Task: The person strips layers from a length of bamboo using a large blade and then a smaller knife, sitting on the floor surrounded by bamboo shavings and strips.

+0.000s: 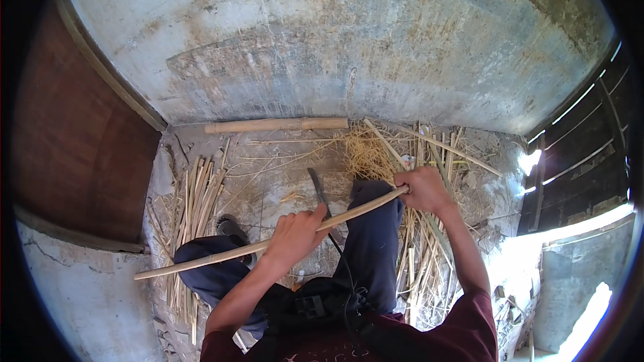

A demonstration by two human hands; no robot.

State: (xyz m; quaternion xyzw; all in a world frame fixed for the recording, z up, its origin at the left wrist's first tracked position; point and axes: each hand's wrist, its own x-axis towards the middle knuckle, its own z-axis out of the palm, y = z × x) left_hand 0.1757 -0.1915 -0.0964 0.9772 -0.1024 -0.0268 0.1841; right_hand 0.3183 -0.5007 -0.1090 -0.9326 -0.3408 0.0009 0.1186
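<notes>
A long, pale split bamboo strip (362, 210) slants across my lap, its right end higher and farther away than its left. My right hand (424, 190) is closed round its right end, above my right knee. Nearer the middle, my left hand (295, 236) wraps over the strip, its fingertips partly hidden. From beside the left fingers a dark, narrow knife-like blade (316, 183) points away toward the wall; whether that hand also grips it I cannot tell. The strip's left end extends past my left knee.
Several bamboo strips (194, 198) lie bundled on the left, with more strips (422, 275) at the right. A tangle of shavings (369, 153) is beyond my right knee. A bamboo pole (276, 125) lies along the wall (322, 47). A black cord (345, 259) hangs before me.
</notes>
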